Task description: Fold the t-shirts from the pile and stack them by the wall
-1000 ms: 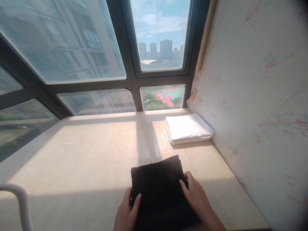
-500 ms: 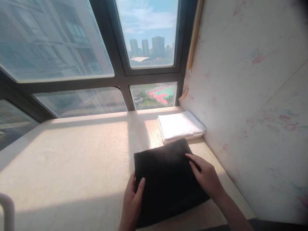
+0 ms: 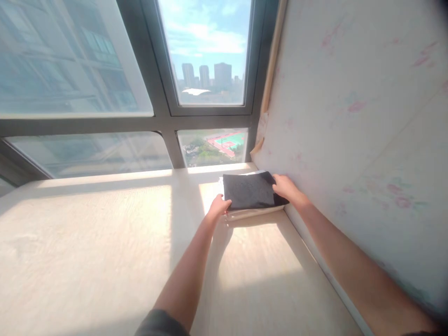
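A folded black cloth (image 3: 248,190), perhaps a garment, lies on top of a folded white cloth (image 3: 245,214) in the corner by the wall. Only the white cloth's front edge and thin strips at its left and back show. My left hand (image 3: 220,206) grips the black cloth's near left corner, thumb on top and fingers mostly hidden. On the opposite side, my right hand (image 3: 284,185) holds the right edge, its fingertips at the far right corner. Both arms reach far forward.
Beneath lies a pale wood-grain ledge (image 3: 105,242) with sunlight and shadow bands. Dark window frames (image 3: 163,116) rise behind it. Close on the right stands a flower-papered wall (image 3: 350,140), with a peeling strip (image 3: 258,147) at the window corner.
Both hands have carried the black cloth forward, away from me, and laid it over the white cloth. The view has shifted slightly.
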A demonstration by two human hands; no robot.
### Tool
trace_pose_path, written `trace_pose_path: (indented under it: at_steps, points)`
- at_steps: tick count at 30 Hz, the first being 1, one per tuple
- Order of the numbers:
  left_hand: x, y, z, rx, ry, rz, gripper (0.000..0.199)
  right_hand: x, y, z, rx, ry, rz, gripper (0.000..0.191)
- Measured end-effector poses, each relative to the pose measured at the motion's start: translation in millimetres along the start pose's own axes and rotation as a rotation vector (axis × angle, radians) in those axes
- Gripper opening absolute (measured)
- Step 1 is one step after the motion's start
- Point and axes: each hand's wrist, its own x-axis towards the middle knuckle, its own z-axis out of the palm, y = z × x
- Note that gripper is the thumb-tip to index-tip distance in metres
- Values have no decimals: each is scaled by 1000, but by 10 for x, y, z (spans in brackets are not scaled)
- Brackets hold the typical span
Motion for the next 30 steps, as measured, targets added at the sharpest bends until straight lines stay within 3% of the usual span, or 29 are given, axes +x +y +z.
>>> trace_pose_path:
  at_steps: [4,10,16,19,23,26,30]
  points:
    - [61,-374,58,72,-3,-38,48,-128,54,419,-49,-31,1,45]
    - [132,-485,61,72,10,14,61,-132,21,693,-96,-83,-2,40]
    - [304,-359,49,-42,31,17,70,101,-48,583,-107,-36,29,44]
    - [406,-244,100,-123,48,15,71,132,-182,499,-81,-54,-68,40]
    - [447,-113,207,-243,42,-12,67,-159,-449,547,76,-65,-365,43]
    - [424,-9,250,-327,57,-16,74,-457,-515,693,181,14,-555,51]
    - [410,147,186,-399,49,-24,80,-583,-279,791,124,154,-436,70]
